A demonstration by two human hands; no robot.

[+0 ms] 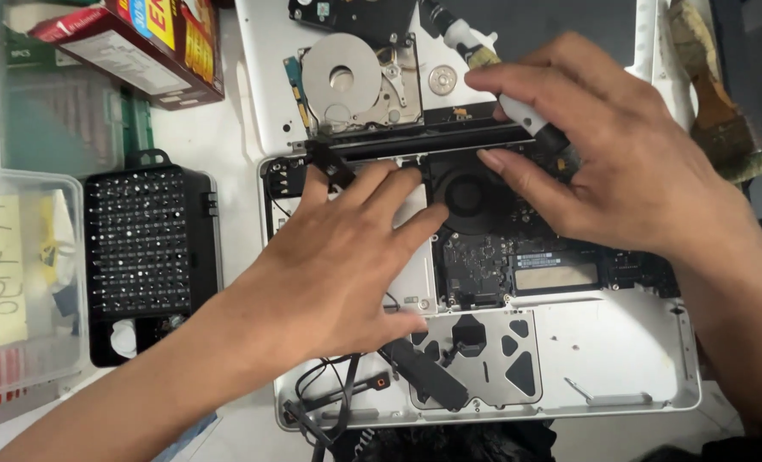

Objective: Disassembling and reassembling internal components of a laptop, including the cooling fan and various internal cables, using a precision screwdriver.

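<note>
White laptop shell (620, 359) lies opened on the table, its fan (466, 195) exposed. Left hand (338, 265) presses flat, fingers spread, beside the fan, steadying the shell. Right hand (620, 162) pinches a white-handled brush (526, 115) just above the fan, angled for reach.

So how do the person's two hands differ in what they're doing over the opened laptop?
The left hand lies flat, fingers spread, pressing on the opened laptop and holding nothing; the right hand is curled around a small white-handled tool. The left hand sits lower, beside the black fan; the right hand works higher, at the hinge edge. Both are bare and over the laptop's interior.
</note>
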